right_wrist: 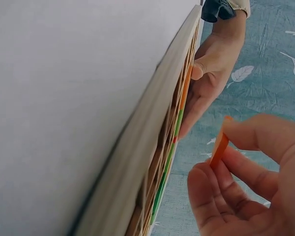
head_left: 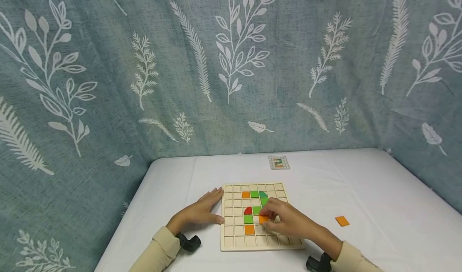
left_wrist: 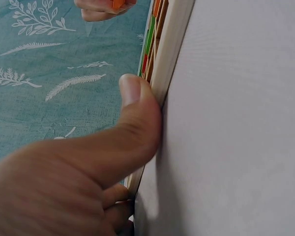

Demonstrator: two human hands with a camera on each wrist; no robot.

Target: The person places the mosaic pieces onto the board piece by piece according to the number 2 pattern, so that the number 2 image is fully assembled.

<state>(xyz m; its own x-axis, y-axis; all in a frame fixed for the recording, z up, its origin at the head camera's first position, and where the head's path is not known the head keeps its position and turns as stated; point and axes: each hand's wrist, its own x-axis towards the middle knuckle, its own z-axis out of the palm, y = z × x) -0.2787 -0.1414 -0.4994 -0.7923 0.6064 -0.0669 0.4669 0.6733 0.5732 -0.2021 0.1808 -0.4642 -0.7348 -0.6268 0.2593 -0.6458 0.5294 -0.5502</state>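
Note:
A wooden grid board (head_left: 229, 240) lies on the table. My right hand (head_left: 288, 220) pinches an orange square tile (right_wrist: 219, 149) between thumb and fingers, tilted and just above the board in the right wrist view. At the board's left side my left hand (head_left: 199, 212) rests with fingers stretched out, its thumb (left_wrist: 137, 118) against the edge. Set in the grid are an orange tile (head_left: 246, 194), green squares (head_left: 254, 194), a green quarter-round tile (head_left: 263, 193), a red quarter-round tile (head_left: 248, 211) and a lower orange tile (head_left: 249, 229). My right hand partly covers the grid's right side.
One loose orange tile (head_left: 342, 221) lies on the white-covered table (head_left: 379, 195), right of the board. Behind the board is a small pattern card (head_left: 279, 163) with a coloured grid. A patterned blue-green curtain (head_left: 202, 115) hangs at the back and sides.

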